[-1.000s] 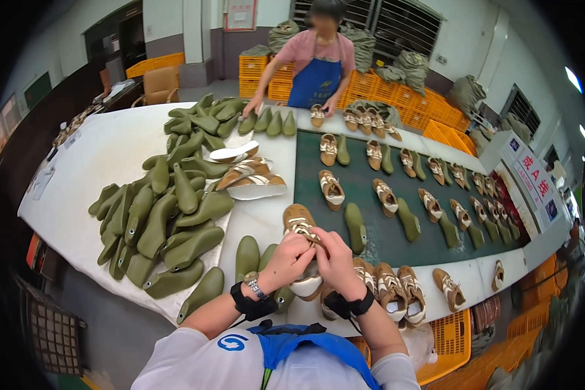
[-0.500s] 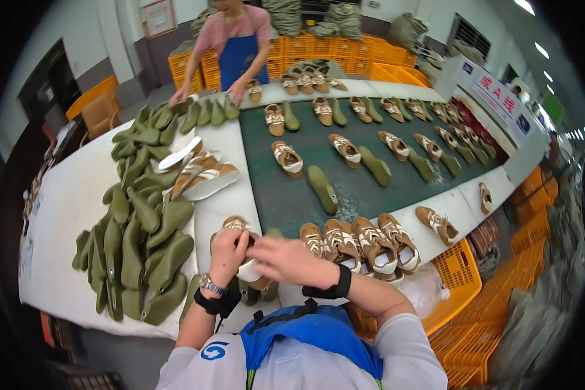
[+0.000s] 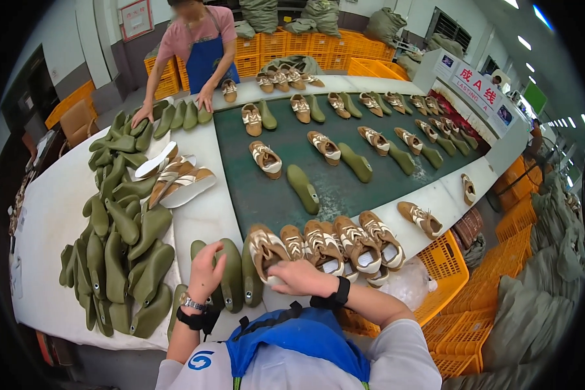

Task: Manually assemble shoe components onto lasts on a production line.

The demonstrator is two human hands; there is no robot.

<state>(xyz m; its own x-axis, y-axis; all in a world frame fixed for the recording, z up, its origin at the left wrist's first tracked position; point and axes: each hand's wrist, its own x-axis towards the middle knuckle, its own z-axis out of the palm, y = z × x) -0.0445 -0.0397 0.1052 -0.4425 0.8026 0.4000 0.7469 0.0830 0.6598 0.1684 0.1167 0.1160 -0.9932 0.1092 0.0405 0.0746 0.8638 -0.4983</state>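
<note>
brown-and-white laced shoe by its heel in right hand, toe far, perhaps to match brown striped shoe row; loose, empty grip in left hand beside smooth olive-green lasts.

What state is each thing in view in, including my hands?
Left hand: open, visibly empty
Right hand: gripping
Brown-and-white sneaker: gripped near its heel
Lined-up sneakers: upright, laced
Green shoe lasts: heaped
Green belt: loaded
Nearest orange crate: open-topped
Ceiling lights: lit
</note>
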